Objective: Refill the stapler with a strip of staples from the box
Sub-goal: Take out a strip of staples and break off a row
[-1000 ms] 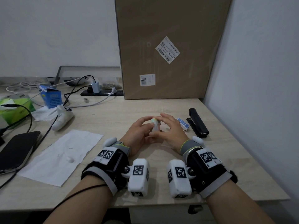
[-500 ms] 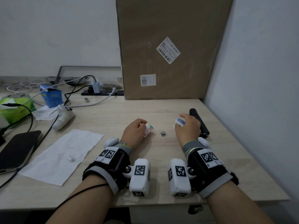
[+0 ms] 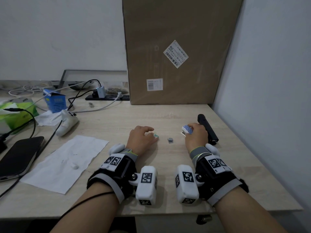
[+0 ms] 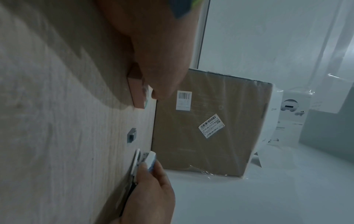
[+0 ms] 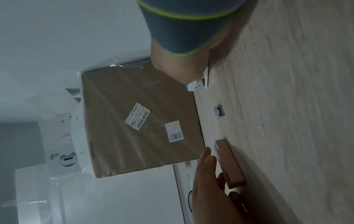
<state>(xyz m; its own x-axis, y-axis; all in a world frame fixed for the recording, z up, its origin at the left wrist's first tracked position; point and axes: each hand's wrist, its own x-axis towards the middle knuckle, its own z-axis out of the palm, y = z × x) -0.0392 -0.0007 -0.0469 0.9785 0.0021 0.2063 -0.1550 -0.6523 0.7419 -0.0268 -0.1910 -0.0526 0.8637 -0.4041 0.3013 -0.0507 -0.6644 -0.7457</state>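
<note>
Right hand (image 3: 196, 135) pinches my small blue-and-white staple box (image 3: 187, 129); left hand (image 3: 140, 137), fingers loosely spread, rests on the flat pinkish box sleeve (image 5: 229, 163) — that short grey staple strip (image 3: 170, 139) lies loose on the counter (image 3: 109, 125) between them and could be knocked away.

Black wrist-mounted camera rigs (image 3: 116, 172) with white marker-tagged housings (image 3: 146, 184); grey, lime-edged wristbands (image 5: 184, 28); thin black cable (image 3: 87, 201) along left forearm.

Dim, flat indoor light; wrist views blurred, edges warped.

Home office desk (image 3: 168, 115), power strip (image 3: 107, 97), phone (image 3: 16, 157), cardboard box (image 3: 181, 31)
</note>
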